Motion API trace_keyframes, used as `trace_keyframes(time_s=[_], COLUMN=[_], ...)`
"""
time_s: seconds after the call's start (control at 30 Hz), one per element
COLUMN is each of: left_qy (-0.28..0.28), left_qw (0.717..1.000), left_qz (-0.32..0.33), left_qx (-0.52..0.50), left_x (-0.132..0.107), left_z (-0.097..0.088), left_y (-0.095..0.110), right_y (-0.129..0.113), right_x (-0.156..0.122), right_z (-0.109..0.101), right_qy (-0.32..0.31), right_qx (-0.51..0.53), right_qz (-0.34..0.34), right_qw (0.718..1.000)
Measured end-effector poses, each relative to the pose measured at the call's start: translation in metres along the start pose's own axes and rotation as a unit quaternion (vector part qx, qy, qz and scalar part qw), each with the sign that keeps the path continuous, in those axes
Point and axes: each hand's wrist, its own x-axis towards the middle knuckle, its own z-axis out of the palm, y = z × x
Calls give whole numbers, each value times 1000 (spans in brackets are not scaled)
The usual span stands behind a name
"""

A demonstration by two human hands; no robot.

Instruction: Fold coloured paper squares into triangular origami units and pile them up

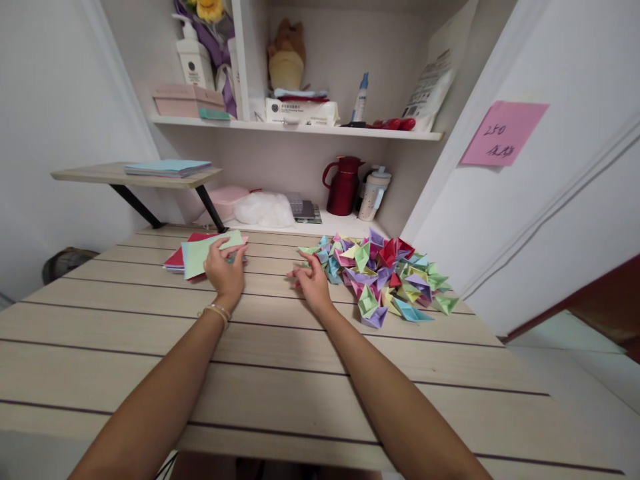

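My left hand [225, 267] is at the right side of a stack of coloured paper [175, 260], its curled fingers on a light green sheet of paper [200, 253] at the top. A pale blue sheet and red sheets show beneath the green one. Over the bare wood near the table's middle, my right hand [313, 280] has its fingers apart and holds nothing. Its fingertips are close to the left edge of a heap of folded paper boats [385, 273]. The boats are green, purple, red, yellow, blue and pink, and lie jumbled together.
A small raised shelf [100, 175] with blue paper [167, 167] stands at the back left. Behind the table are a clear plastic bag [265, 209], a red jug [344, 187] and a pale cup [374, 195]. A pink note [505, 133] is on the right wall.
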Motion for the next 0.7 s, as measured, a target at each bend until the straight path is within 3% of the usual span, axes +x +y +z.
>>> trace_keyframes(time_s=[0.07, 0.17, 0.3, 0.4, 0.5, 0.6, 0.63, 0.7], left_qy=[17, -54, -149, -145, -71, 34, 38, -29], left_qw=[986, 948, 890, 865, 885, 939, 958, 987], left_qz=[119, 244, 387, 448, 426, 304, 255, 151], left_qx=[119, 197, 188, 171, 176, 155, 128, 41], left_x=[-9, -25, -46, -54, -52, -38, -33, -22], left_z=[8, 23, 35, 38, 38, 36, 35, 32], left_y=[2, 3, 5, 9, 10, 5, 2, -5], right_y=[2, 6, 6, 4, 2, 3, 3, 4], right_x=[0, 0, 0, 1, 3, 6, 7, 9], right_z=[1, -1, -8, -10, -9, -7, -6, -6], right_qy=[-13, -28, -43, -40, 14, 66, 75, 80], right_qx=[-26, -66, -142, -161, -86, -18, -4, 17], right_qz=[-8, -20, -65, -95, -68, -16, -4, 8], right_qw=[1000, 997, 987, 981, 994, 998, 997, 997])
